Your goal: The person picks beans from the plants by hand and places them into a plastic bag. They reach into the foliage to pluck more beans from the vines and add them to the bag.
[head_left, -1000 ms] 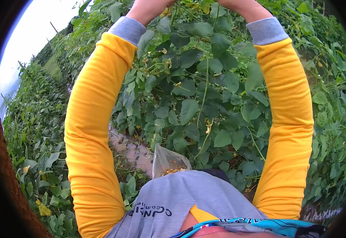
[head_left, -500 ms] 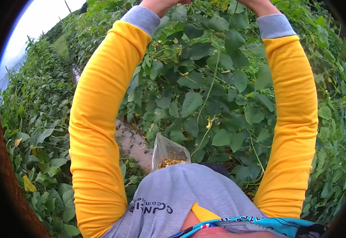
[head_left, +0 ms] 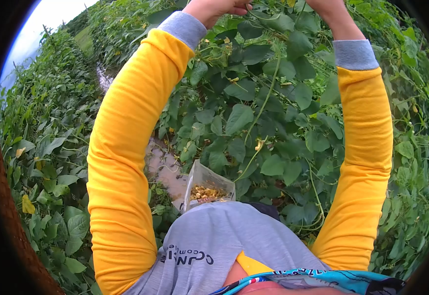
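My left hand (head_left: 220, 9) is raised at the top edge among the vine leaves. Its visible fingers are curled in beside a thin green vine stem (head_left: 266, 17); whatever lies between them is hidden. My right hand (head_left: 326, 7) is also up at the top edge, level with the upper leaves (head_left: 299, 44), and its fingers fall outside the picture. Below, in front of my grey shirt, a clear plastic bag (head_left: 193, 183) stands open. Small yellow-brown pieces (head_left: 205, 192), perhaps flowers, lie inside it.
Dense climbing vines (head_left: 239, 118) with broad leaves and a few yellow flowers rise right before me. On the left runs another leafy row (head_left: 47, 162). Wet, muddy ground (head_left: 163, 167) shows between the rows. One long stem (head_left: 268, 96) hangs down toward the bag.
Both hands now sit slightly lower in view, showing more of the left fingers and right wrist. The bag's mouth faces me more, so more of its contents shows.
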Available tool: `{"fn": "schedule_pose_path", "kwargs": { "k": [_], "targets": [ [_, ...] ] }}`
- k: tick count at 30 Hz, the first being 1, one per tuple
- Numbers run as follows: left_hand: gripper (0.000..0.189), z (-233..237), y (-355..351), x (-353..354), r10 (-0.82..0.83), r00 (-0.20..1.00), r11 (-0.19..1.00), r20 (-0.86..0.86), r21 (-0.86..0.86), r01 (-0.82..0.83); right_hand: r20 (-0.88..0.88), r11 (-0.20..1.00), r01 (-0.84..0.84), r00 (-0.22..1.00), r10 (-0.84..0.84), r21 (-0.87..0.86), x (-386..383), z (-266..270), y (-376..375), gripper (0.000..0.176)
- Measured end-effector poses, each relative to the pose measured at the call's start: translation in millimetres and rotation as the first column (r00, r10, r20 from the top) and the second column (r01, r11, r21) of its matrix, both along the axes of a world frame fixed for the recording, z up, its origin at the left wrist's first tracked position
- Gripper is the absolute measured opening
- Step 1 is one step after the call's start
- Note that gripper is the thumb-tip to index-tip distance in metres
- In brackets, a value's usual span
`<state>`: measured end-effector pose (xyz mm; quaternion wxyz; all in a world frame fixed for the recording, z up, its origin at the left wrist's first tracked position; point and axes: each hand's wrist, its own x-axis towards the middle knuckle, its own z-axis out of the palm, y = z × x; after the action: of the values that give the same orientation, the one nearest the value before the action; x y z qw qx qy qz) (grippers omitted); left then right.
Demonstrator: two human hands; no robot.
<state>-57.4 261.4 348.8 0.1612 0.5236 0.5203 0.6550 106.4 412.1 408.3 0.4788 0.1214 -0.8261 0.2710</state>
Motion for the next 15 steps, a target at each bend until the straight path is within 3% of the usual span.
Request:
{"fn": "schedule_pose_path", "kwargs": {
  "k": [1, 2, 5, 6, 9, 15],
  "targets": [
    [0.014, 1, -3, 1, 0.013, 1.000, 1.000, -0.013, 0.007, -0.013, -0.004, 1.000, -0.007, 1.000, 0.007, 0.001, 3, -7, -12, 0.006],
    [0.014, 4, -7, 4, 0.025, 0.999, 1.000, -0.027, 0.013, -0.025, 0.001, 0.977, 0.169, 0.985, -0.170, 0.132, 10, -13, -29, 0.005],
    [0.013, 9, -16, 9, 0.043, 0.997, 0.999, -0.072, 0.011, -0.042, -0.024, 0.993, 0.096, 0.995, -0.095, 0.070, -7, -27, -36, 0.005],
    [0.013, 9, -18, 10, 0.044, 0.995, 0.999, -0.085, 0.008, -0.043, 0.048, 0.996, -0.080, 0.996, 0.081, -0.035, -17, -27, -33, 0.005],
    [0.013, 7, -24, 8, 0.096, 0.988, 0.995, -0.121, 0.026, -0.093, 0.221, 0.955, -0.174, 0.948, 0.228, -0.239, -23, -24, -32, 0.007],
    [0.017, 8, -43, -18, -0.054, 0.996, 0.996, 0.075, -0.062, 0.059, 0.200, 0.935, -0.206, 0.942, 0.269, -0.290, -34, -23, -38, 0.009]
  ]
}}
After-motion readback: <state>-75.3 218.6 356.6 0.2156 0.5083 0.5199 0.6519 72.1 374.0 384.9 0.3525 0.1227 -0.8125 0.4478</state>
